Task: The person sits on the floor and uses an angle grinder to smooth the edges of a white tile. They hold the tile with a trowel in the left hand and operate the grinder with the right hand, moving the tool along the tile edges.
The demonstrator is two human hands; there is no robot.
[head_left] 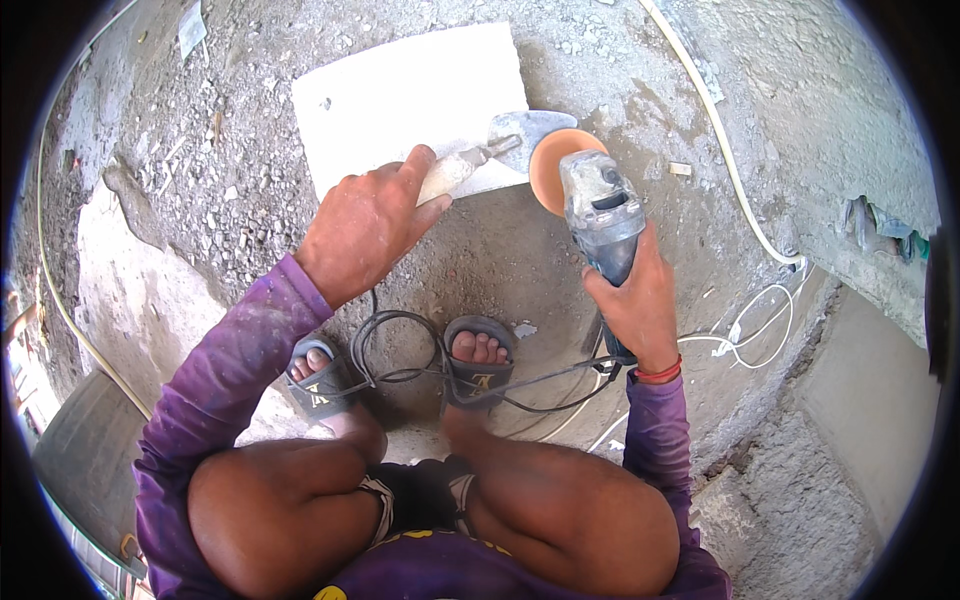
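Note:
My left hand (362, 225) is closed around the pale, worn handle of a trowel (530, 132), whose grey blade points away to the right. In my right hand (640, 308) is a grey and dark angle grinder (604, 200), gripped by its body. An orange disc (548, 172) on the grinder's head overlaps the right part of the trowel blade; I cannot tell whether the disc is spinning. A white board (405, 105) lies flat on the ground beneath the trowel.
A dark power cord (400, 376) loops around my sandalled feet. On the right, a pale hose (715, 110) and a thin white cable (765, 335) cross the ground beside a rough wall (860, 130). Gravel (240, 150) covers the left, and a dark tub (95, 465) stands at lower left.

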